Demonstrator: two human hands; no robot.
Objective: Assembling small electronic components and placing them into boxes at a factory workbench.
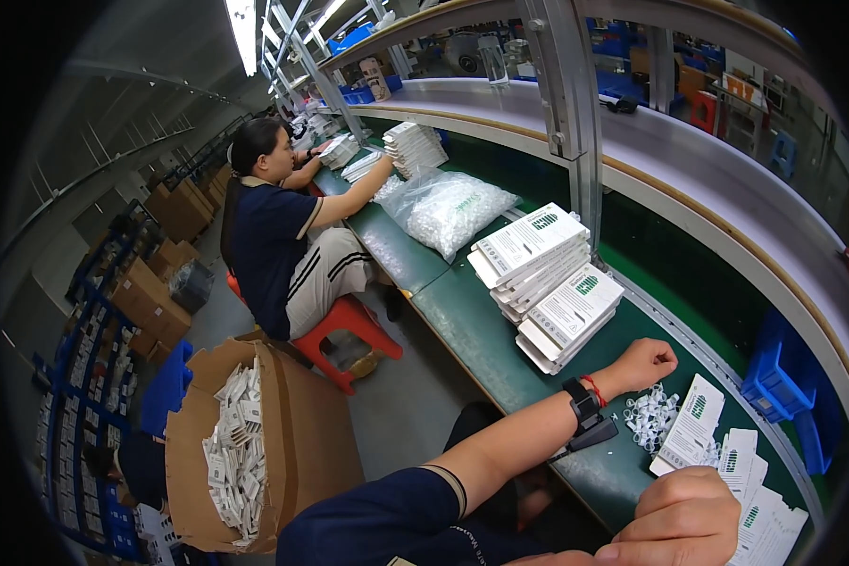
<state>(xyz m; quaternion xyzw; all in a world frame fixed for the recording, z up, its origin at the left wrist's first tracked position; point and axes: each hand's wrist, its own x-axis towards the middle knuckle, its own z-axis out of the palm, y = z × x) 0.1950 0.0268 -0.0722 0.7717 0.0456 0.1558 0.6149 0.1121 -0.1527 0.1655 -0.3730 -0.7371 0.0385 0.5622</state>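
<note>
green workbench (pixel 481 330) runs diagonally from the upper left of centre down to the lower right, under a curved white shelf (pixel 689 160) on metal posts. factory hall, fluorescent strip at top, racks of blue bins down the far left edge.

left hand (pixel 643 363): right of centre, closed into a loose fist, resting on the bench. black band with a small device and a red cord on the wrist. nothing visible inside the fist; cannot tell whether it encloses anything. just below and right of it, touching or nearly touching, a small heap of clear plastic parts (pixel 651 417).

right hand (pixel 681 519): lower right edge of the frame, fingers curled shut, seen from the back. it sits over the edge of loose flat white cartons (pixel 755 509) with green marks, fanned on the bench; cannot tell if it grips one. one more white carton (pixel 696 415) lies tilted between the plastic parts and the fanned ones.

above the left hand, well apart: two stacks of flat white cartons (pixel 547 283), the nearer stack leaning on the farther. beyond them, centre top, a clear bag of small white parts (pixel 448 209).

blue crate (pixel 774 377) at right, below the bench's far rail.

co-worker (pixel 274 245) seated on a red stool (pixel 349 330), upper left of centre, dark polo, arms reaching to more white stacks on the bench.

open cardboard box (pixel 283 443), lower left on the floor, filled with small white packs standing on end.
</note>
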